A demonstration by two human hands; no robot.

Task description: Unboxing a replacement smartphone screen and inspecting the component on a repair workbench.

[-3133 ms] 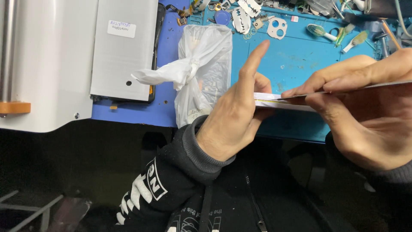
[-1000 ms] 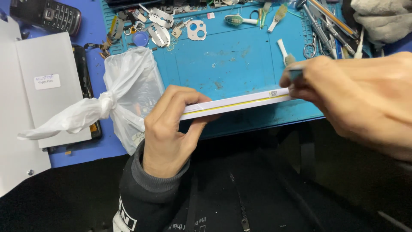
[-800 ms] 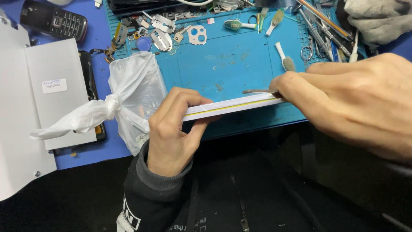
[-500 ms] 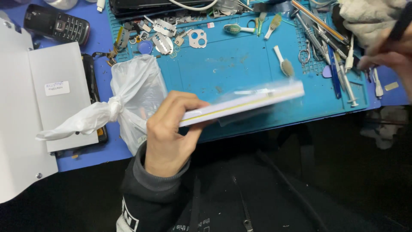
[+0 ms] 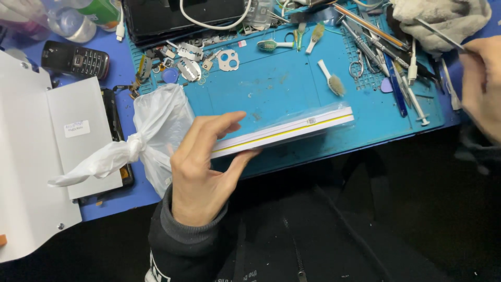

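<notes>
- While held edge-on over the blue silicone work mat's (image 5: 292, 89) near edge, flat white device with yellow side seam (image 5: 284, 133): pinched by left hand (image 5: 201, 172); seam looks unopened.
- Right hand (image 5: 482, 83): far right edge, gripping thin metal tool (image 5: 438, 34), apart from device.
- Knotted white plastic bag (image 5: 151, 130): mat's left edge.

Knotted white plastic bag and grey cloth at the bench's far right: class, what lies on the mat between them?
In the head view, between the bag and cloth: blue mat with metal plates, small brushes, tweezers.
</notes>
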